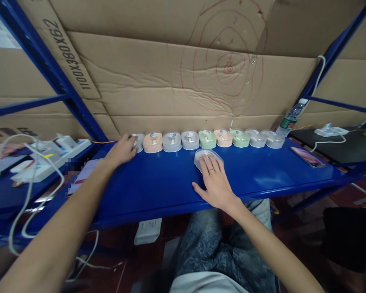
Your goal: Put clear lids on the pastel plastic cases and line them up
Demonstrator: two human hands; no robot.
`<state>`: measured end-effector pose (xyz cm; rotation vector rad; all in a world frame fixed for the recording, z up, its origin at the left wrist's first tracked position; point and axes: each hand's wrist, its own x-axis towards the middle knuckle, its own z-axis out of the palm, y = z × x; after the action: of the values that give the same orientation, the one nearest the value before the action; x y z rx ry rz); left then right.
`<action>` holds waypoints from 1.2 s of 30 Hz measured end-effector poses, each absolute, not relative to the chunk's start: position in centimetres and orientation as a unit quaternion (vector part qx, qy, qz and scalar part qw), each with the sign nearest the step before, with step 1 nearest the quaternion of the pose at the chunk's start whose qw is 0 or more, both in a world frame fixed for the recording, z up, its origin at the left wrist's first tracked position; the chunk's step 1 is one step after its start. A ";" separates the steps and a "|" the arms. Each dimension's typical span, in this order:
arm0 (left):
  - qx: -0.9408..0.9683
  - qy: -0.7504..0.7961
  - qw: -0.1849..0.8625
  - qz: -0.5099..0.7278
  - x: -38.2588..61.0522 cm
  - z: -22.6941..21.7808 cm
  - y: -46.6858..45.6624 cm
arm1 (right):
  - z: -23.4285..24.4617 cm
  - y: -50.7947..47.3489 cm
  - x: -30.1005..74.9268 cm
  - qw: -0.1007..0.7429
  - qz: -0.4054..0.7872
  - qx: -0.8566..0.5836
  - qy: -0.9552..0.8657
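Observation:
A row of small rounded plastic cases, in grey, peach and green under clear covers, runs along the back of the blue table (158, 183). At the row's left end, my left hand (122, 150) has its fingers curled over a grey case (138, 143), which they partly hide. Beside that case stands a peach case (153, 142). Nearer to me, a pale case with a clear plastic cover (201, 154) lies apart from the row. My right hand (213, 181) rests on its top, fingers stretched out and thumb spread to the left.
A water bottle (293, 118) leans at the right end of the row. A phone (308, 156) lies at the table's right. White power strips (55, 158) with looping cables crowd the left side. Cardboard (152, 77) walls the back between blue metal posts.

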<state>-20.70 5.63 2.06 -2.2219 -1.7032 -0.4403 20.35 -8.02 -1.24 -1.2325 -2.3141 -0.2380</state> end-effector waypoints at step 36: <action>-0.829 -0.489 0.146 -0.226 -8.7 1.2 -9.3 | -0.4 -8.0 23.5 0.362 0.110 -0.451 -0.808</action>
<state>-8.68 -9.29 1.22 -2.3886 -1.4096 -0.6514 23.55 -8.03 -0.35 -1.1622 -2.0802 0.2845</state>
